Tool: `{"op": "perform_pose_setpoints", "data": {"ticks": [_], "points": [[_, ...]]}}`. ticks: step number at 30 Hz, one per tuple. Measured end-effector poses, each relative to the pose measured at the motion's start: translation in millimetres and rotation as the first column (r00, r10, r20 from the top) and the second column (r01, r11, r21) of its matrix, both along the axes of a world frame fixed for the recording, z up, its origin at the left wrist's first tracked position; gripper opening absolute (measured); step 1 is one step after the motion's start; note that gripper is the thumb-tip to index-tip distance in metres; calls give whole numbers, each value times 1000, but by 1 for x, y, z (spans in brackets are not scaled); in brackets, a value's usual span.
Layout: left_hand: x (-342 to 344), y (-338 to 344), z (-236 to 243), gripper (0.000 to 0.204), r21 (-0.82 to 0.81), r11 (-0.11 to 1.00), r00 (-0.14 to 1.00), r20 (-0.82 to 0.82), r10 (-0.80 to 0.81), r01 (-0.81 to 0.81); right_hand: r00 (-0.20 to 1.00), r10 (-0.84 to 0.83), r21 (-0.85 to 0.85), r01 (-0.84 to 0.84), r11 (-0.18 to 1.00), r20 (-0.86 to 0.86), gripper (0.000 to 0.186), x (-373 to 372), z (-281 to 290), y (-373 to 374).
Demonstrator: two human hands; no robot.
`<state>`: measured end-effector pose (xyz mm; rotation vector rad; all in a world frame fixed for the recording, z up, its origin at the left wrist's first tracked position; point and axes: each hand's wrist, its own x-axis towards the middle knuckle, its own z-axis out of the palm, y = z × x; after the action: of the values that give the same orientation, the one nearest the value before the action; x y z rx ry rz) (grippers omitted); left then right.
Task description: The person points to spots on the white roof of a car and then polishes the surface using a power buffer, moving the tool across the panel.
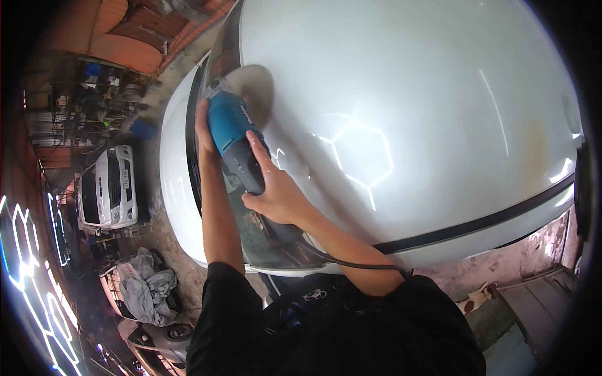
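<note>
A blue and black power polisher [227,125] is held against the front edge of a white car's roof [426,75], near the windshield [276,244]. Its round pale pad [258,88] rests at the roof edge and looks blurred. My left hand [204,125] is closed around the tool's head end. Farther back, my right hand [276,193] wraps the dark rear grip, index finger stretched along the body. From the tool's rear a black cord [351,263] runs across my right forearm. Much of the pad's underside is hidden.
The car's white hood [179,156] curves away at the left. Beyond it stand a parked white vehicle [113,188], a heap of grey sheeting [147,285] and cluttered shelves [75,94]. A pinkish wall [527,257] lies close along the car's near side. Bright hexagonal light reflects on the roof.
</note>
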<state>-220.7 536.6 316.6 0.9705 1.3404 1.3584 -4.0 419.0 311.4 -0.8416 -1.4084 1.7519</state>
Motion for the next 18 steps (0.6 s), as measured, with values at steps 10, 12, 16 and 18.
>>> {"op": "perform_pose_setpoints", "data": {"ticks": [10, 12, 16, 18], "points": [[190, 44, 30, 82, 153, 946, 956, 15, -292, 286, 904, -423, 128, 427, 895, -57, 103, 119, 50, -30], [221, 53, 29, 104, 188, 908, 919, 55, -391, 375, 870, -485, 113, 492, 863, -87, 102, 137, 58, -35], [243, 55, 26, 109, 158, 912, 911, 109, -397, 378, 850, -523, 77, 526, 847, -56, 102, 144, 63, -35], [226, 62, 20, 105, 175, 915, 918, 99, -383, 363, 858, -512, 117, 513, 851, -35, 102, 136, 61, -29]]}}
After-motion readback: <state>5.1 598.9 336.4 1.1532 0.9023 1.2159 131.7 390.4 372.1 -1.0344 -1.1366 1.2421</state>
